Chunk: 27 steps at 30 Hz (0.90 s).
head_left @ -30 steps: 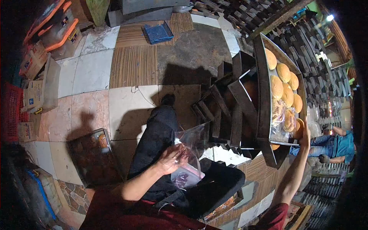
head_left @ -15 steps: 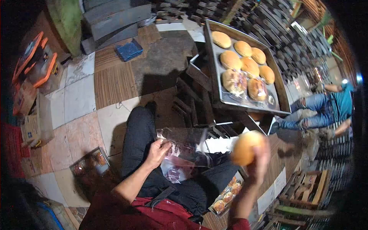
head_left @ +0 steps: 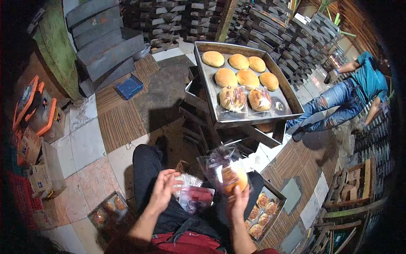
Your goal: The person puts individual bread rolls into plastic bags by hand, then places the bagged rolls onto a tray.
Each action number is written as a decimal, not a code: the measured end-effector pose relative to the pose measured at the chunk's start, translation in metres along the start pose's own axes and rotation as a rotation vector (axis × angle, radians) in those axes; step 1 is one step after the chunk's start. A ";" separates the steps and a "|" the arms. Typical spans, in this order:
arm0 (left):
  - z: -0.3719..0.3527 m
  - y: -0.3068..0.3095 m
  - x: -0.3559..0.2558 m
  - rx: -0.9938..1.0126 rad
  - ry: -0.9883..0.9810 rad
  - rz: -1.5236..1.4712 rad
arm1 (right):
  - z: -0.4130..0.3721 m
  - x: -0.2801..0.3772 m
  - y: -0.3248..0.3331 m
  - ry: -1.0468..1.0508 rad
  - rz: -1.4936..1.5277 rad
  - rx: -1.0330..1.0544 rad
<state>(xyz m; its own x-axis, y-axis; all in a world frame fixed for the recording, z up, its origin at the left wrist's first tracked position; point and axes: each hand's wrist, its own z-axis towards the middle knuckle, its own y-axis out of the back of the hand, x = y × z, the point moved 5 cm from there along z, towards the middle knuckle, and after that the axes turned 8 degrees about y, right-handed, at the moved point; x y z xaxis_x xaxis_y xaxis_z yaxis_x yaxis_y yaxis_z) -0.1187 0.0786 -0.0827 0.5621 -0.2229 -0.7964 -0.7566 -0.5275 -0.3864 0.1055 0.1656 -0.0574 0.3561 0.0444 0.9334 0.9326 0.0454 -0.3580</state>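
We hold one round golden bun (head_left: 237,177) with clear plastic bag (head_left: 210,168) in our right hand (head_left: 237,204), below the rectangular grey metal tray's (head_left: 256,119) near edge, rightward of our left hand's (head_left: 164,190) parted fingers.

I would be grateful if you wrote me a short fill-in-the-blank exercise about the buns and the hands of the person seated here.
1. The person's ____ hand holds a bun.
2. On the top tray, ____ wrapped buns lie side by side.
3. The same tray also carries ____ bare buns.

Missing words: right; two; six.
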 end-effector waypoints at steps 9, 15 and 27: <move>-0.012 -0.052 0.069 0.748 -0.059 0.028 | -0.070 -0.010 -0.071 0.408 0.034 0.641; -0.019 -0.051 0.044 0.495 0.063 -0.646 | -0.044 0.007 -0.053 0.320 0.005 0.561; 0.071 0.000 0.103 0.099 0.518 -0.959 | -0.016 -0.080 -0.110 0.729 -1.342 1.105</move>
<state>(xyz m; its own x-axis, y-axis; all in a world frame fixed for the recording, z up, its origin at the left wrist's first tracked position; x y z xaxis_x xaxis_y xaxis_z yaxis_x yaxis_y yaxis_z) -0.0847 0.1136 -0.1981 0.9867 -0.0847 0.1387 0.0601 -0.6030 -0.7955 -0.0248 0.1407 -0.0925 -0.2509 -0.9232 0.2910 0.2296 0.2353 0.9444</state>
